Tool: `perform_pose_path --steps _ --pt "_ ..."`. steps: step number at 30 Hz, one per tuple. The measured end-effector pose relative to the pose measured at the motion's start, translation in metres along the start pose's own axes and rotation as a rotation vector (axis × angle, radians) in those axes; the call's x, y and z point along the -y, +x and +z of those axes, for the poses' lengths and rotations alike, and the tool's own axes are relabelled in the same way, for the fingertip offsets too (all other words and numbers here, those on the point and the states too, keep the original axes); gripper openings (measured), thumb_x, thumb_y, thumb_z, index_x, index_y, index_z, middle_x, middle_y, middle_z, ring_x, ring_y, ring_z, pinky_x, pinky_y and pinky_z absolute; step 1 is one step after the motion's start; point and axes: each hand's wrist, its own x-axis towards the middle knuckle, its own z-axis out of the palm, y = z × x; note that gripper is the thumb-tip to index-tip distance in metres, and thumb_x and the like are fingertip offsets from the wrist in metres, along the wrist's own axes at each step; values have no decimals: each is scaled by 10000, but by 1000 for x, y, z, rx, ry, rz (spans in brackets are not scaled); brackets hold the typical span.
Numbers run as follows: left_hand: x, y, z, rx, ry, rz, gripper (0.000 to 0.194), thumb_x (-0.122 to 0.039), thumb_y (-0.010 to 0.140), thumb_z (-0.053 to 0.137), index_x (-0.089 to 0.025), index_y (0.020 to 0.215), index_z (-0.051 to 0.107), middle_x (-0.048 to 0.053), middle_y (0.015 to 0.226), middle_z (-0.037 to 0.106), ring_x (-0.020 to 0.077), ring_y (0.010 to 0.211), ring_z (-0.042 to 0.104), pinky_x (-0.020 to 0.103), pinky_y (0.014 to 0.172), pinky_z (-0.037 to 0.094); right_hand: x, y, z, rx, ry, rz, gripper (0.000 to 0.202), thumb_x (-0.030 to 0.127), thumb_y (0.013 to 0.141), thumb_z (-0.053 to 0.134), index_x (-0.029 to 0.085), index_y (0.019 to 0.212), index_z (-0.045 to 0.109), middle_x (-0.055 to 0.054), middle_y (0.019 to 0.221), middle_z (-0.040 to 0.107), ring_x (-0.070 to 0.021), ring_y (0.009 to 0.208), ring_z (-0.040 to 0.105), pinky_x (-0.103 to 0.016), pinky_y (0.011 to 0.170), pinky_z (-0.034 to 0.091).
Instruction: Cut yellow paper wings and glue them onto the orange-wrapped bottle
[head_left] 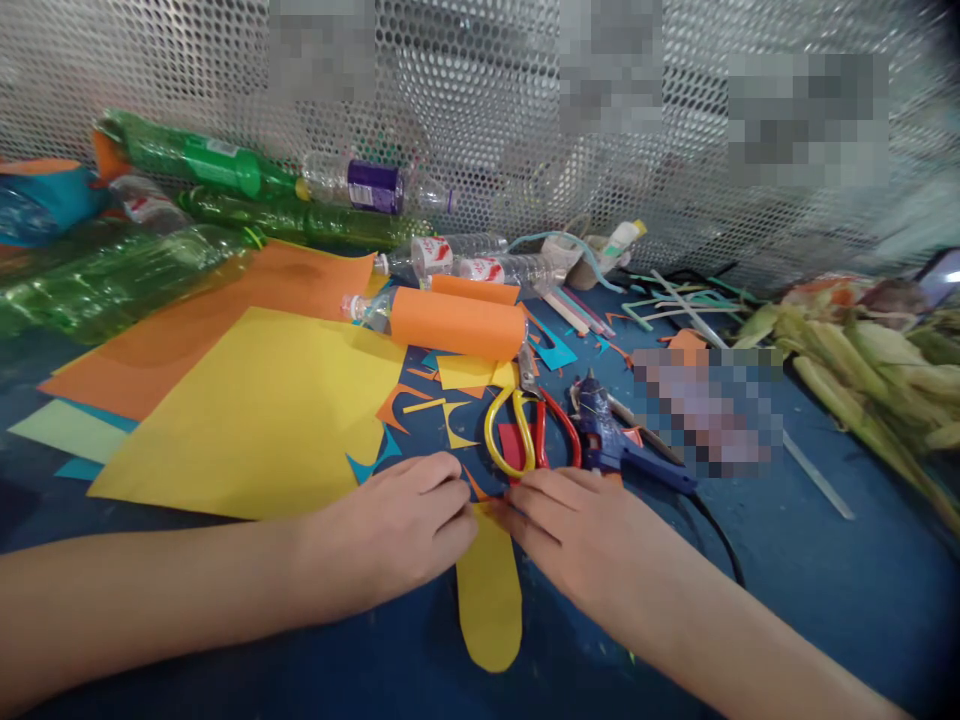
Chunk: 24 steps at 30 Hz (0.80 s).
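Both hands lay low on the blue table (pixel 825 600), fingertips meeting over the top end of a yellow paper strip (pixel 489 600). The left hand (pixel 390 535) came in from eight o'clock and the right hand (pixel 581 540) from four o'clock; each pressed or pinched the strip's upper edge, though whether the fingers actually gripped the paper or only held it flat could not be told. The strip ran from the fingertips toward six o'clock, its rounded end lying flat on the table.

Just past the fingers, at twelve o'clock, lay scissors (pixel 529 425) with one yellow and one red handle, and beside them at one o'clock a blue glue gun (pixel 615 445) with its black cord trailing toward four o'clock. A large yellow sheet (pixel 255 410) sat at ten o'clock, overlapping an orange sheet (pixel 202 320). Farther off at twelve o'clock lay a bottle wrapped in orange paper (pixel 454 322), and green plastic bottles (pixel 187 160) lined the mesh wall at eleven o'clock.
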Motion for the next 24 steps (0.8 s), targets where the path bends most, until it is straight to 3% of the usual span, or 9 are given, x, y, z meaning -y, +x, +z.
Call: perform_pose_path --steps 6,11,14,19,24 --pt "2 -1 -1 86 -53 4 223 -85 860 386 -127 833 603 86 818 596 222 780 473 350 713 446 13 -3 0 11 -57 28 144 82 719 566 137 763 692 -119 847 693 -252 741 593 -369 575 500" --pt "6 1 -4 11 -287 -109 196 -110 879 408 -151 826 591 61 798 592 195 789 480 331 753 422 -5 -5 -1 3 41 82 165 107 797 531 175 727 664 -65 684 666 -209 648 586 -350 557 485" --pt "6 2 -3 4 -336 -152 191 -141 888 403 -150 822 581 57 795 579 190 788 478 339 771 416 -14 -3 -2 -29 198 163 158 175 859 509 188 813 659 -53 746 669 -194 731 598 -337 652 499" --pt "6 3 -1 -34 -392 -182 173 -126 864 422 -161 809 582 47 787 578 183 785 493 336 777 417 -10 4 1 -8 309 191 113 155 847 538 160 837 650 -56 759 649 -184 766 593 -315 694 512" --pt "7 4 2 -152 -498 -344 125 -94 777 486 -177 843 551 35 853 579 175 840 517 301 746 439 -7 5 0 -75 372 295 82 127 825 548 158 806 622 -49 761 621 -188 760 574 -331 705 503"
